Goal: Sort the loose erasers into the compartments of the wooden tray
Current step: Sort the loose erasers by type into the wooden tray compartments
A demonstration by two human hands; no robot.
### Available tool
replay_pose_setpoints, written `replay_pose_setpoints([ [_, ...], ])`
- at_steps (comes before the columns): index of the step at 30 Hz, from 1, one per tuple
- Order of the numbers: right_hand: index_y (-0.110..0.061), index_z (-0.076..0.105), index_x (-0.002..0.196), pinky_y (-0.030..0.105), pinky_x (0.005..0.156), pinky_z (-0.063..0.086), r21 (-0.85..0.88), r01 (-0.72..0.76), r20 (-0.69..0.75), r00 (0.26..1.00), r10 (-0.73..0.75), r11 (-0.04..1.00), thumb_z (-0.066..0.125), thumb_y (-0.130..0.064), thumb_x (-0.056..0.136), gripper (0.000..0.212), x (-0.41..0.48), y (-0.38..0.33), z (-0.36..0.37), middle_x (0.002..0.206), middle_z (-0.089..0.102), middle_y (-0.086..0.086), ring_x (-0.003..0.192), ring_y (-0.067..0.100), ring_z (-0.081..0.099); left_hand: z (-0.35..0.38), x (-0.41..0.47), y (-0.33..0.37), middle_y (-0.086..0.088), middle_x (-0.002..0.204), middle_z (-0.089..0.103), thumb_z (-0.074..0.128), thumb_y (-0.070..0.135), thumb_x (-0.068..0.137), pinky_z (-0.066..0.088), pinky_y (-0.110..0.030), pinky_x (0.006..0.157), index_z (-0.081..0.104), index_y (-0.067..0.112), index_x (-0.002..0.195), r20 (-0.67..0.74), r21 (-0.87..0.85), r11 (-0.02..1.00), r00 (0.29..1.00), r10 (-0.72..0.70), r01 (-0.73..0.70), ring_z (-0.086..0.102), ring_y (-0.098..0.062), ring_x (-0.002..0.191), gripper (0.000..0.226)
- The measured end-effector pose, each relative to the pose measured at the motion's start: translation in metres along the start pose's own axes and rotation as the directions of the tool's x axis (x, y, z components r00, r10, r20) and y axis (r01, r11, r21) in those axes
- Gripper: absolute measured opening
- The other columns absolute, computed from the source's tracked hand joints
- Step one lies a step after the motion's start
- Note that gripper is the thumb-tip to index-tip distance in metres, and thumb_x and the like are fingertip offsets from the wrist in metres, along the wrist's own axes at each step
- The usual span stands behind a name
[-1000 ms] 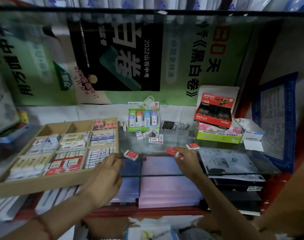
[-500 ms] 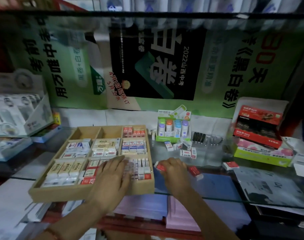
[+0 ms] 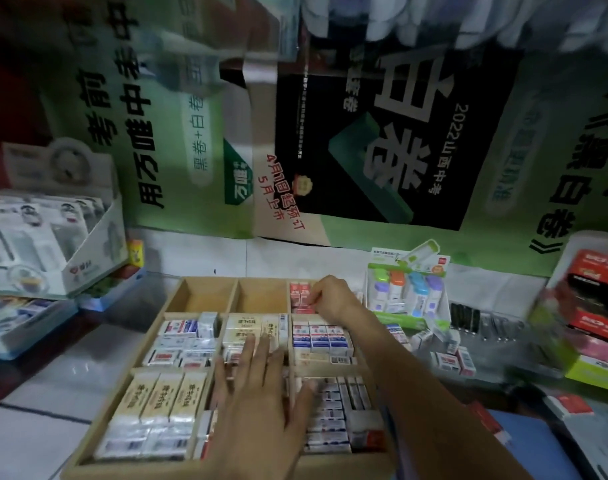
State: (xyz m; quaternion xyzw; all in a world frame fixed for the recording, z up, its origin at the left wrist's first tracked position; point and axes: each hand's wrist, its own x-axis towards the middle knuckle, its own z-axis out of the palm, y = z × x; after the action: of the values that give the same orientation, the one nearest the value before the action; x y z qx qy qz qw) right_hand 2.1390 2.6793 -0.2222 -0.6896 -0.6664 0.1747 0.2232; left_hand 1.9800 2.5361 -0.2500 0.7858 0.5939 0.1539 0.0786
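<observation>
The wooden tray [image 3: 178,299] lies in front of me on the glass shelf, most compartments packed with boxed erasers. My left hand [image 3: 257,396] lies flat with spread fingers on the erasers in the tray's middle and near rows. My right hand [image 3: 330,297] reaches into the far right compartment, its fingers curled at the red erasers [image 3: 300,296] standing there; whether it still grips one is hidden. Loose erasers [image 3: 451,360] lie on the shelf right of the tray, and a red one [image 3: 569,405] lies farther right.
The tray's two far left compartments [image 3: 205,294] hold nothing. A green display box of correction tapes [image 3: 408,296] stands behind the loose erasers. Red and green boxes [image 3: 593,327] stand at the right, a white display box [image 3: 49,244] at the left.
My right hand has moved from the shelf right of the tray into the far right compartment with the red erasers. My left hand slid up onto the tray's middle.
</observation>
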Motion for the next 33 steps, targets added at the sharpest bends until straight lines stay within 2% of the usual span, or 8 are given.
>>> replay_pose_setpoints([
  [4, -0.006, 0.074, 0.084, 0.032, 0.085, 0.053, 0.191, -0.059, -0.038, 0.997, 0.067, 0.980, 0.066, 0.001, 0.080, 0.011, 0.007, -0.002, 0.012, 0.095, 0.071, 0.009, 0.087, 0.018, 0.063, 0.001, 0.002, 0.001, 0.014, 0.142, -0.026, -0.044, 0.076, 0.039, -0.027, -0.040, 0.104, -0.003, 0.030, 0.148, -0.080, 0.017, 0.999, 0.996, -0.039, 0.040, -0.031, -0.005, 0.130, 0.125],
  [8, -0.003, 0.067, 0.098, 0.023, 0.068, 0.052, 0.352, 0.002, -0.110, 0.993, 0.039, 0.936, 0.050, 0.007, 0.086, 0.022, -0.013, 0.000, -0.008, 0.104, 0.066, 0.012, 0.083, 0.018, 0.060, -0.002, 0.002, 0.002, 0.002, 0.155, 0.013, -0.024, 0.079, 0.067, -0.012, -0.041, 0.110, 0.028, 0.025, 0.145, -0.126, -0.001, 1.000, 0.992, -0.015, 0.015, -0.010, -0.009, 0.137, 0.108],
  [11, -0.001, 0.067, 0.098, 0.028, 0.080, 0.049, 0.354, 0.112, -0.244, 0.969, -0.024, 0.928, 0.047, 0.008, 0.086, 0.024, -0.051, 0.024, -0.041, 0.094, 0.064, 0.006, 0.086, 0.016, 0.058, 0.001, -0.003, -0.001, 0.010, 0.156, -0.006, -0.034, 0.077, 0.054, -0.022, -0.038, 0.111, 0.010, 0.034, 0.146, -0.140, -0.017, 1.000, 0.990, -0.013, 0.010, -0.025, -0.001, 0.133, 0.112],
  [14, -0.002, 0.068, 0.095, 0.020, 0.078, 0.046, 0.293, 0.097, -0.313, 0.950, 0.000, 0.951, 0.051, 0.004, 0.086, 0.020, -0.102, 0.071, -0.073, 0.088, 0.063, 0.001, 0.084, 0.016, 0.058, -0.002, -0.004, 0.000, 0.009, 0.157, 0.002, -0.027, 0.079, 0.058, -0.020, -0.035, 0.112, 0.018, 0.031, 0.146, -0.164, -0.033, 0.999, 0.986, 0.008, -0.014, -0.016, -0.004, 0.140, 0.109],
  [19, -0.024, 0.063, 0.102, 0.017, 0.068, 0.044, 0.011, -0.004, 0.047, 0.999, 0.004, 1.000, 0.068, -0.017, 0.082, 0.022, -0.190, 0.130, -0.088, 0.084, 0.060, -0.010, 0.072, -0.002, 0.056, 0.000, -0.005, -0.001, 0.003, 0.154, 0.022, -0.015, 0.080, 0.068, -0.015, -0.033, 0.113, 0.037, 0.023, 0.141, -0.184, -0.043, 0.995, 0.980, 0.076, -0.085, 0.001, -0.011, 0.144, 0.106],
  [23, -0.025, 0.058, 0.124, 0.026, 0.078, 0.039, -0.272, 0.096, 0.007, 0.995, -0.098, 0.957, 0.071, -0.033, 0.078, 0.048, -0.208, 0.156, -0.068, 0.106, 0.061, 0.003, 0.096, 0.017, 0.052, 0.000, -0.008, 0.001, 0.001, 0.152, 0.028, -0.007, 0.076, 0.076, -0.014, -0.033, 0.113, 0.040, 0.020, 0.140, -0.202, -0.043, 0.983, 0.965, 0.166, -0.178, 0.003, -0.004, 0.139, 0.097],
  [28, -0.026, 0.042, 0.138, 0.040, 0.105, 0.030, -0.227, 0.046, 0.095, 0.995, -0.025, 0.973, 0.069, -0.039, 0.070, 0.074, -0.195, 0.146, -0.064, 0.138, 0.042, 0.002, 0.126, 0.022, 0.035, -0.003, -0.007, 0.005, 0.000, 0.148, 0.034, 0.005, 0.064, 0.086, -0.011, -0.029, 0.112, 0.043, 0.020, 0.136, -0.207, -0.010, 0.954, 0.933, 0.293, -0.301, 0.009, -0.006, 0.140, 0.077],
  [33, -0.022, 0.057, 0.116, 0.025, 0.090, 0.047, -0.083, 0.111, 0.150, 0.984, -0.098, 0.990, 0.073, -0.018, 0.077, 0.042, -0.177, 0.131, -0.070, 0.105, 0.056, -0.005, 0.097, 0.012, 0.054, -0.012, 0.009, 0.005, 0.001, 0.145, 0.040, 0.001, 0.068, 0.082, 0.000, -0.035, 0.114, 0.049, 0.019, 0.132, -0.245, -0.035, 0.954, 0.928, 0.282, -0.299, 0.020, -0.013, 0.140, 0.084],
])
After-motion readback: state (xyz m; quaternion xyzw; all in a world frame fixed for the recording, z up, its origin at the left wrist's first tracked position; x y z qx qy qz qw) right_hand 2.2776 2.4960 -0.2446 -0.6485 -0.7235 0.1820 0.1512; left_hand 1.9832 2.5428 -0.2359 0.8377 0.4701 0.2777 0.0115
